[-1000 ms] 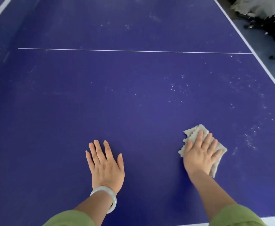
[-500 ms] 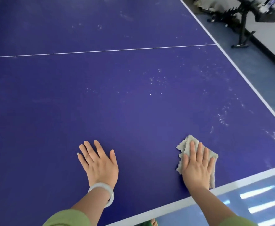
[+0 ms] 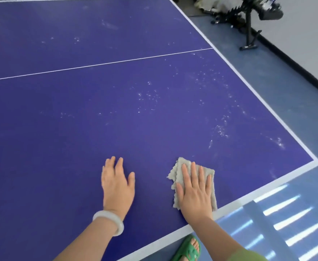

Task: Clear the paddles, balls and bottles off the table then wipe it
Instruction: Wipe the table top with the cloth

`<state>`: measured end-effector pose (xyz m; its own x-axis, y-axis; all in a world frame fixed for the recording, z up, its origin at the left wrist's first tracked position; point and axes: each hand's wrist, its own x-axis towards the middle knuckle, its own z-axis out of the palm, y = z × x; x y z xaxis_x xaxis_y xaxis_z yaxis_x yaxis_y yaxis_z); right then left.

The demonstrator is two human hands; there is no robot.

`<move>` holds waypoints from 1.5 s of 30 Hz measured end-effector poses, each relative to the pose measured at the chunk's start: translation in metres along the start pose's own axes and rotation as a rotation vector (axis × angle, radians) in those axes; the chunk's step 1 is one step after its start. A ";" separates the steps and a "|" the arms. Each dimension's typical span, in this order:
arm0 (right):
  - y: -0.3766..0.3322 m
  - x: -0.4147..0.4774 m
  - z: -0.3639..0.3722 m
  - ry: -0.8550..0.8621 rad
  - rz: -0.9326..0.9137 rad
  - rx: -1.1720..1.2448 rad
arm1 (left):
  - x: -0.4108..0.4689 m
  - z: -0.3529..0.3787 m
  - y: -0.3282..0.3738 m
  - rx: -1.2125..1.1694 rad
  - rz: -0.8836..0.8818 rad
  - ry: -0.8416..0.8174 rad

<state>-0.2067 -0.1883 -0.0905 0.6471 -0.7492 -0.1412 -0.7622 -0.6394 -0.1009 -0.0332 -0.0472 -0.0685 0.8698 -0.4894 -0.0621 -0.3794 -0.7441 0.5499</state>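
Blue floor (image 3: pixel 295 102), bright light stripes (image 3: pixel 290 202) across it lower right. Green sandal (image 3: pixel 187 249), toes showing, at bottom edge. Black stand (image 3: pixel 248 32) top right, near grey wall (image 3: pixel 308 34) with black baseboard (image 3: pixel 295 65). Pale crumpled fabric heap (image 3: pixel 209 4) left of the stand, blurry.

The cloth (image 3: pixel 194 178) lies on the table (image 3: pixel 79 129) near its front right corner, under the flat right hand (image 3: pixel 194 193). The left hand (image 3: pixel 116 183) rests flat on the table just left of it. A stand (image 3: pixel 248 34) is on the floor beyond the table's right edge.
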 end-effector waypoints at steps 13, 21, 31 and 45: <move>0.156 0.024 -0.018 0.009 0.442 0.004 | -0.002 0.081 0.077 0.429 -0.090 -0.034; 0.064 0.035 -0.016 -0.032 -0.470 -0.010 | -0.001 0.084 0.078 0.448 -0.076 0.012; 0.159 0.100 -0.028 0.051 0.198 -0.037 | -0.001 0.088 0.078 0.500 -0.088 0.043; 0.194 0.215 -0.065 -0.030 0.182 -0.017 | 0.001 0.092 0.078 0.502 -0.112 0.068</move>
<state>-0.2145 -0.4844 -0.0761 0.4977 -0.8474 -0.1847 -0.8661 -0.4968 -0.0547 -0.0911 -0.1471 -0.1024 0.9259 -0.3764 -0.0339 -0.3732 -0.9248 0.0743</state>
